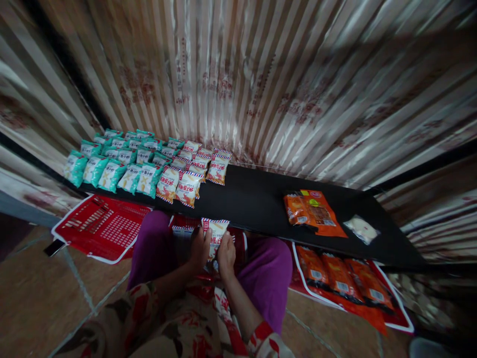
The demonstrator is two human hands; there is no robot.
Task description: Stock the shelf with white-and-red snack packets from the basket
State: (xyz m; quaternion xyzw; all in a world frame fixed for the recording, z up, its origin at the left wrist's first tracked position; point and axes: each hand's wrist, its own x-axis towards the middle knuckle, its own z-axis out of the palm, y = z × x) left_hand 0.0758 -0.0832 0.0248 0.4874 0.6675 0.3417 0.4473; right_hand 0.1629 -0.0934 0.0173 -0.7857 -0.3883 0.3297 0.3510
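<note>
Both my hands hold one small snack packet with red, white and blue striped edges, just below the front edge of a low black table. My left hand grips its left side, my right hand its right side, fingers curled on it. More of the same packets lie in rows on the table's left part, beside rows of teal packets. My purple-trousered knees frame the hands.
An orange packet and a small clear pouch lie on the table's right part. A red basket sits on the tiled floor at left. A red tray with several orange packets sits at right. Striped curtains hang behind.
</note>
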